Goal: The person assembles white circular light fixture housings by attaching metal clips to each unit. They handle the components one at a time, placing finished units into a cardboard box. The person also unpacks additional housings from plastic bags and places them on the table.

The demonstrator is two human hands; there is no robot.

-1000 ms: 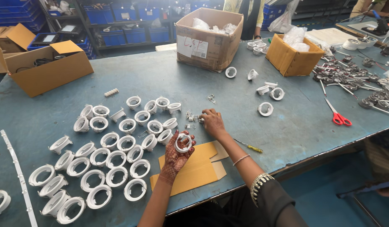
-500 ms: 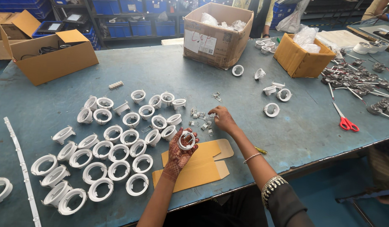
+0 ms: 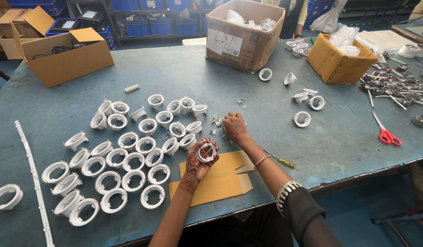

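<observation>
Head view: left hand (image 3: 198, 165) grip holds a white ring (image 3: 206, 152) upright over the cardboard (image 3: 220, 180). Right hand (image 3: 234, 127) fingers pinch at clips (image 3: 217, 120) just beyond; a loose pinch could scatter them on the bench (image 3: 184, 73).

Small factory or assembly workshop, not a home. Long blue surface (image 3: 284, 137) with worn patches, covered in batch work: dozens of identical white plastic rings (image 3: 129, 160) laid in rows, small metal clips (image 3: 217, 120) in a loose pile. Open cardboard boxes (image 3: 65, 57) hold parts; a bigger box (image 3: 243, 32) and a smaller one (image 3: 340, 59) have plastic bags inside. Heap of metal parts (image 3: 399, 84) at the far right, red-handled scissors (image 3: 385, 132) and a screwdriver (image 3: 280, 160) lying out. Blue storage crates (image 3: 143, 25) stacked on racks behind. Another person (image 3: 294, 13) stands at the far edge, so it's a shared workbench.
</observation>
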